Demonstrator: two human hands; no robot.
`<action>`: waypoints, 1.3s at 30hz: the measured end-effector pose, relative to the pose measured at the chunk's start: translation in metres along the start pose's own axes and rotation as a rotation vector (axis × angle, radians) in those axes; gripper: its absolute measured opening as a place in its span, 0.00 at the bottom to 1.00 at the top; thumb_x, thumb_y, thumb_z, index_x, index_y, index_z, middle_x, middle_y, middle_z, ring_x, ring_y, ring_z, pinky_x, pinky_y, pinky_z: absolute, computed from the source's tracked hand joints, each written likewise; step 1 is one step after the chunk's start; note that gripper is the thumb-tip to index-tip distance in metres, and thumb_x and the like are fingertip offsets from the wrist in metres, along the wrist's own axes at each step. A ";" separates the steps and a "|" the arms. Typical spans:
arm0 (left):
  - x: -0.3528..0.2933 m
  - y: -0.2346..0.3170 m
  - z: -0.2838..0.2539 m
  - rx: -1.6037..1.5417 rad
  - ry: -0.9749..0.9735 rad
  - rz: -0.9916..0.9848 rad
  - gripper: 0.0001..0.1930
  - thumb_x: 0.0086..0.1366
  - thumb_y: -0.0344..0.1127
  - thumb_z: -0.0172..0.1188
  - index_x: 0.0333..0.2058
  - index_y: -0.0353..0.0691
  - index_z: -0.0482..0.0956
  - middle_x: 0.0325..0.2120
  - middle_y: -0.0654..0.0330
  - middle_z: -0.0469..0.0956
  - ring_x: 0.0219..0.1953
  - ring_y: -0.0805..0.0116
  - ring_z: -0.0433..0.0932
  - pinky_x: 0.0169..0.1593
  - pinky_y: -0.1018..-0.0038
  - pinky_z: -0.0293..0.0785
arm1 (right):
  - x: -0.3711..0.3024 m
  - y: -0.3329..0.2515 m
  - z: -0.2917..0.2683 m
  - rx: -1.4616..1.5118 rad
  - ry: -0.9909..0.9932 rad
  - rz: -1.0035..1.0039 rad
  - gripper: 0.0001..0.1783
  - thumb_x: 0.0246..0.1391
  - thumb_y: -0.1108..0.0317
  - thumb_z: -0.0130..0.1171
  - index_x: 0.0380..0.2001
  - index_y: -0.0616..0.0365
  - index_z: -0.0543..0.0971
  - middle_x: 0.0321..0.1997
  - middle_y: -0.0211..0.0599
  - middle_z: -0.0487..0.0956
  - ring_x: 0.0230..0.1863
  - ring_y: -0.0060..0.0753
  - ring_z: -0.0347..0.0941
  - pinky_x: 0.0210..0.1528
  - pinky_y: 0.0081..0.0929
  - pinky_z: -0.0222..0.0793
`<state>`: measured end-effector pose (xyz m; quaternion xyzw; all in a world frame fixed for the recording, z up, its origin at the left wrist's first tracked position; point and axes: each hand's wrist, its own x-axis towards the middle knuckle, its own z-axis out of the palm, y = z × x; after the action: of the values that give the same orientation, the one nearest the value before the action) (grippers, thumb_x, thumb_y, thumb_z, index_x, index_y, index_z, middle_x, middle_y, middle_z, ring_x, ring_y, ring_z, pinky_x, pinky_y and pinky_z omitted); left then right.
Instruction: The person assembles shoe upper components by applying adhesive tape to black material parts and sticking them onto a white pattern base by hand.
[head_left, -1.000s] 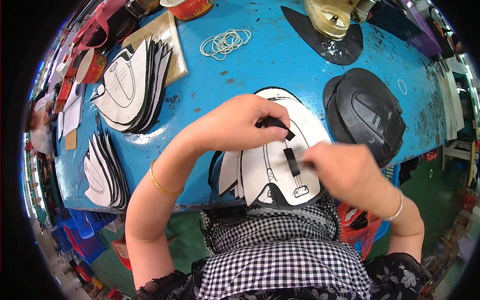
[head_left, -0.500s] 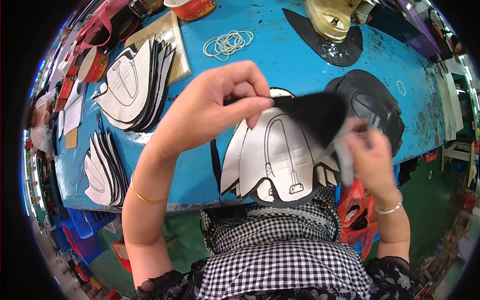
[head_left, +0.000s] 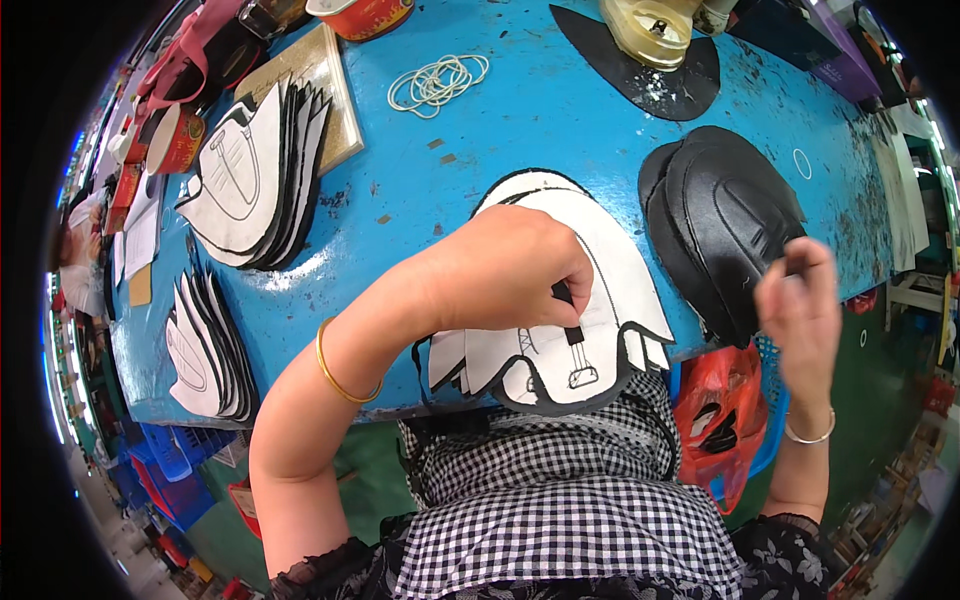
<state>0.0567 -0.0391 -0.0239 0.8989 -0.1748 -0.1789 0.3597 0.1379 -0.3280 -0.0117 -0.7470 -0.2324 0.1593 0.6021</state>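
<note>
My left hand (head_left: pixel 530 265) is closed, knuckles up, over a stack of white shoe-upper-like pieces (head_left: pixel 625 270) with black edges and printed outlines. A small dark bit shows between its thumb and fingers, but what it is stays unclear. The stack lies at the table's front edge, against my checked apron (head_left: pixel 580 520). Blurred by motion, my right hand (head_left: pixel 800 300) is raised at the front right corner of a pile of black, embossed leather-like pieces (head_left: pixel 735 220). Whether its fingers hold anything does not show.
Two more piles of white, black-edged pieces, one larger (head_left: pixel 240 185) and one smaller (head_left: pixel 200 345), lie at left. Behind are a coil of pale cord (head_left: pixel 438 85), a board (head_left: pixel 340 100) and a yellowish container (head_left: pixel 650 35). A red plastic bag (head_left: pixel 715 410) hangs below the right front edge.
A blurred black piece stretched between my hands is gone from there. My left hand has moved down and right onto the white stack; my right hand has shifted right, beside the black pile.
</note>
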 end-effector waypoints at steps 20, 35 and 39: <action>-0.002 -0.011 -0.005 0.091 0.069 0.022 0.06 0.53 0.35 0.63 0.27 0.40 0.80 0.17 0.55 0.75 0.24 0.53 0.75 0.30 0.63 0.70 | 0.039 0.008 0.064 -0.691 -0.733 -0.607 0.11 0.44 0.71 0.62 0.33 0.51 0.75 0.22 0.30 0.73 0.25 0.34 0.76 0.24 0.32 0.70; -0.007 -0.011 -0.002 0.082 0.086 0.014 0.06 0.52 0.35 0.63 0.27 0.39 0.79 0.17 0.54 0.75 0.24 0.52 0.76 0.30 0.62 0.70 | 0.036 -0.008 0.063 -0.600 -0.714 -0.410 0.11 0.53 0.61 0.62 0.36 0.53 0.74 0.29 0.34 0.79 0.29 0.40 0.77 0.29 0.35 0.70; -0.006 -0.010 -0.003 0.072 0.065 0.010 0.06 0.53 0.34 0.62 0.27 0.39 0.79 0.17 0.53 0.74 0.24 0.52 0.75 0.30 0.62 0.70 | 0.040 -0.001 0.060 -0.796 -0.639 -0.315 0.17 0.55 0.54 0.60 0.38 0.56 0.73 0.29 0.40 0.79 0.29 0.44 0.77 0.29 0.38 0.69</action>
<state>0.0546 -0.0273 -0.0278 0.9157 -0.1737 -0.1414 0.3337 0.1405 -0.2569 -0.0221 -0.7878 -0.5562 0.1860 0.1880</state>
